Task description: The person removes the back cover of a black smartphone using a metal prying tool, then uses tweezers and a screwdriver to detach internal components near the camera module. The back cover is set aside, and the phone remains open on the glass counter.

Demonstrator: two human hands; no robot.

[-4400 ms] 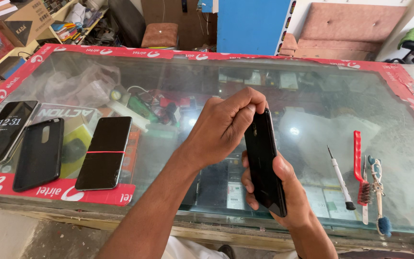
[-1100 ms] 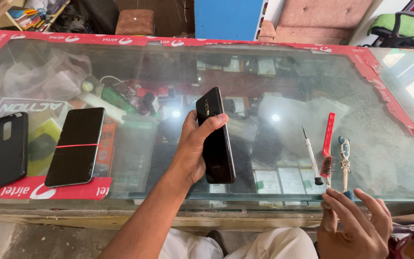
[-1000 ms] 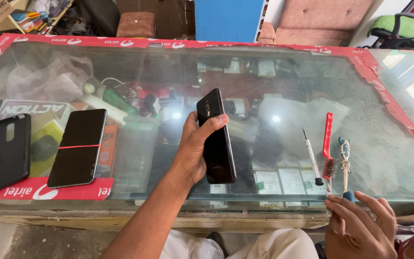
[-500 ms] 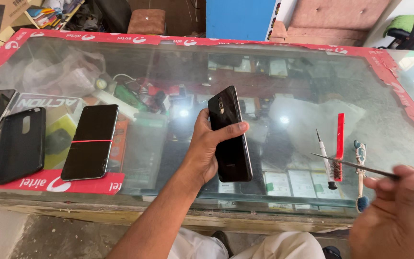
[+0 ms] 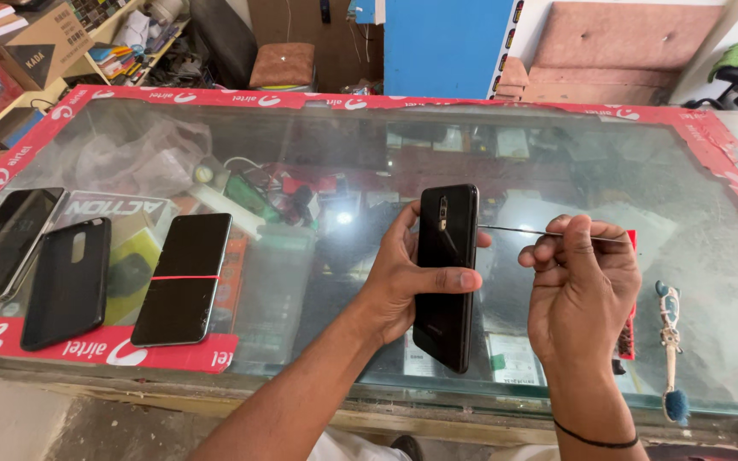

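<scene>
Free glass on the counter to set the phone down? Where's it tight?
Bare glass between the red-banded phone and the left hand, and across the far counter behind both hands. Crowded: left edge with the black case, and beside the right hand by the brush.

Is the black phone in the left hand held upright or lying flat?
Upright: the black phone stands on end in the left hand, camera end up, above the glass counter.

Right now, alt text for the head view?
Left hand holds a black phone upright, back showing, while the right hand points a thin metal tool at its edge, above a glass counter with three more phones at left.
</scene>
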